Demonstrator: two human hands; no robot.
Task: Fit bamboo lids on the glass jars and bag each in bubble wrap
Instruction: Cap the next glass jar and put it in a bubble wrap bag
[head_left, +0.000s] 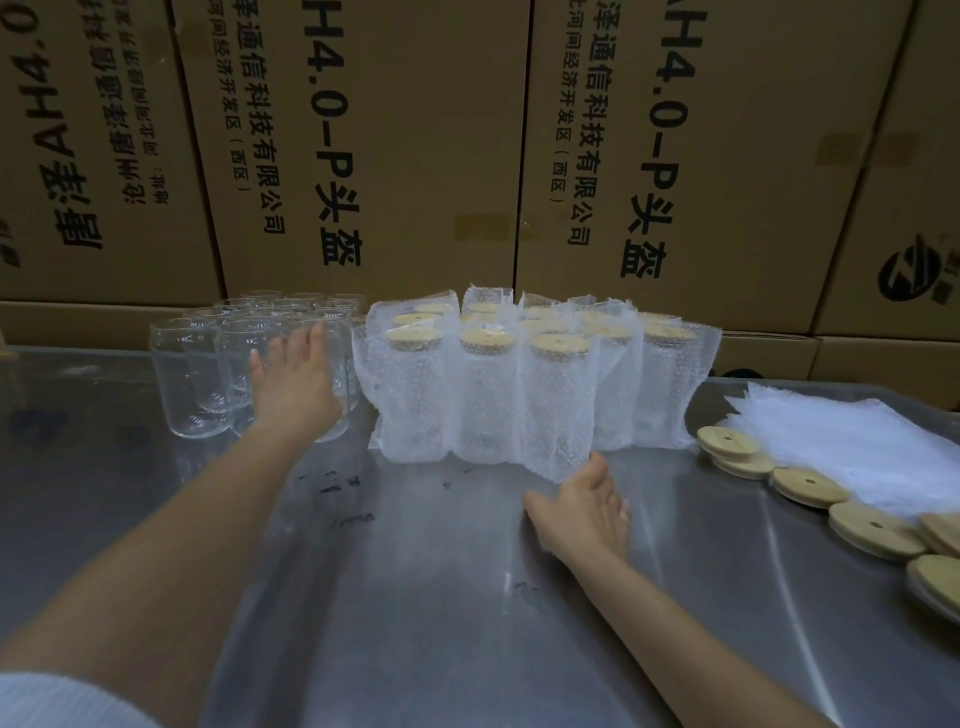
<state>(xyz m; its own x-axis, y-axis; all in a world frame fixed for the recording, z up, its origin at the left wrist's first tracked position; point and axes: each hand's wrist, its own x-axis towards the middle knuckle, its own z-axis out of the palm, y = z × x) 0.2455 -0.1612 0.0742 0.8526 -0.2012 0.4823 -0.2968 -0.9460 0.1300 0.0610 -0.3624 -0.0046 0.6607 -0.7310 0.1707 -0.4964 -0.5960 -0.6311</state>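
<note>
Left hand (296, 379) reaches centre left, fingers spread flat against front clear empty glass jars (218, 374), upright, not gripped yet. Right hand (584, 501) lower centre, relaxed and spread, touching bottom edge of bubble-wrapped lidded jars (519, 384). Round bamboo lids (808, 486) and white bubble bags (852, 441) at right edge, nearer right hand. Bare steel table (415, 571) in front for working

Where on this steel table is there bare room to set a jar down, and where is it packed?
Bare steel lies at the near centre of the table, between the left hand and right hand, in front of the wrapped jars. The far left corner, beside the empty jars, also looks bare. The back row is packed; lids and bubble bags crowd the right edge.
</note>
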